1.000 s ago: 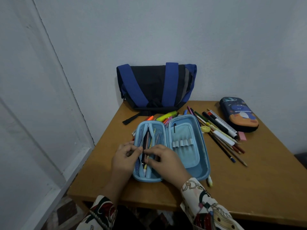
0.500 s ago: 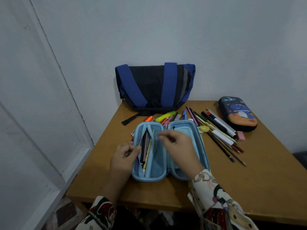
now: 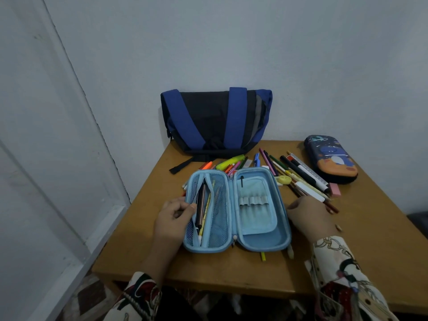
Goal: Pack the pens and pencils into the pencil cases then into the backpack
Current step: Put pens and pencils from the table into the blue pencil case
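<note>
Blue case (image 3: 238, 209) lies open flat at table (image 3: 370, 262) centre. Its left half has a mesh pocket (image 3: 217, 205) with a few pens inside. Left hand (image 3: 172, 218) at 9 o'clock of the case, fingers pinching the pocket's edge, holding it apart. Right hand (image 3: 308, 216) at 3 o'clock, resting just beside the case rim, fingers curled; cannot tell if it grips anything. Loose pens and pencils (image 3: 298, 174) fan out at 1 o'clock, more poking from under the case at 12. Backpack (image 3: 215, 121) at 12 against the wall. Dark case (image 3: 331, 162), zipped, at 2 o'clock. Pink eraser (image 3: 334, 189) beside it.
</note>
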Available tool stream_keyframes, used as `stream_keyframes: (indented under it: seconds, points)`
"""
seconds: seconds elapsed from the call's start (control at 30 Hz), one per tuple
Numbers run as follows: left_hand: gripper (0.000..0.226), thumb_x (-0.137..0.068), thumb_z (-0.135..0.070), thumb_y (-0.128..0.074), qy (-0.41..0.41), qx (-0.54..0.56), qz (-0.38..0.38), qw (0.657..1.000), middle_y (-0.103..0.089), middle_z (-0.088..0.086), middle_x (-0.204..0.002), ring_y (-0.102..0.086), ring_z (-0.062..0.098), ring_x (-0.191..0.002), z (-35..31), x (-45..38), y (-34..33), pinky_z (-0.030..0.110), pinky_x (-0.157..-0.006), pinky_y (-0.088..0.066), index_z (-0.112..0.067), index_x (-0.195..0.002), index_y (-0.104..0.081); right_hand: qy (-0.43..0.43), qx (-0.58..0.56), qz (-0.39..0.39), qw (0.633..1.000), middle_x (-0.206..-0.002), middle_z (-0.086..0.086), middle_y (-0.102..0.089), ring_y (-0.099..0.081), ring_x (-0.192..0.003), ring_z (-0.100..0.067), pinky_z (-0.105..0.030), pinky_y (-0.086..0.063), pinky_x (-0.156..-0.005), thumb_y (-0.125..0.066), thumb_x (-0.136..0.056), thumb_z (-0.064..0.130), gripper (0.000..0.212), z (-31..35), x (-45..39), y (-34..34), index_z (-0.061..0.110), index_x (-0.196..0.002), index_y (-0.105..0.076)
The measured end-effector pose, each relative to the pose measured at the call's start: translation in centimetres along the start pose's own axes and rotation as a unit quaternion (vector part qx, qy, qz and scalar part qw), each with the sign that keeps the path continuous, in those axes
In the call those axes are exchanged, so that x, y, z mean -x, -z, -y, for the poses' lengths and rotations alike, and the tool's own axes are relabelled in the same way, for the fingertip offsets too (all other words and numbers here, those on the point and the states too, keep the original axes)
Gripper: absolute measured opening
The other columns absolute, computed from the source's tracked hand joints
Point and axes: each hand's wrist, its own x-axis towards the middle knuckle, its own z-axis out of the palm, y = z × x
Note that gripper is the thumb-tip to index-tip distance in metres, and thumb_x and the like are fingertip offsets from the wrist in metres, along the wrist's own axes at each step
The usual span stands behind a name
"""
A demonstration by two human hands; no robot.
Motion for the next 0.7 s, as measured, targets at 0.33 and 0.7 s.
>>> stream_keyframes:
  seconds: [0.33,0.7]
  points:
    - [0.02,-0.087,-0.009,-0.069,0.011,-0.008,-0.003,1.0,-0.059,0.005,-0.104,-0.057,-0.009,-0.085,0.2,-0.2,-0.1,0.006,-0.078,-0.044,-0.008,-0.068,-0.065,-0.027,0.024,0.005,0.999,-0.067,-0.007,-0.055,-0.051,-0.06,-0.016,-0.026,-0.036,-0.05,-0.066,-0.087,0.028,0.029,0.8,0.0,1.1,0.008,-0.069,-0.056]
    - [0.023,-0.086,-0.008,-0.07,0.015,0.014,-0.008,1.0,-0.06,0.007,-0.106,-0.061,0.011,-0.098,0.2,-0.2,-0.2,0.022,-0.088,-0.048,-0.014,-0.064,-0.065,0.156,-0.327,-0.108,0.926,-0.075,-0.003,-0.068,-0.068,-0.073,-0.019,-0.035,-0.057,-0.063,-0.061,-0.087,0.011,0.013,8.1,2.5,2.9,0.006,-0.096,-0.067]
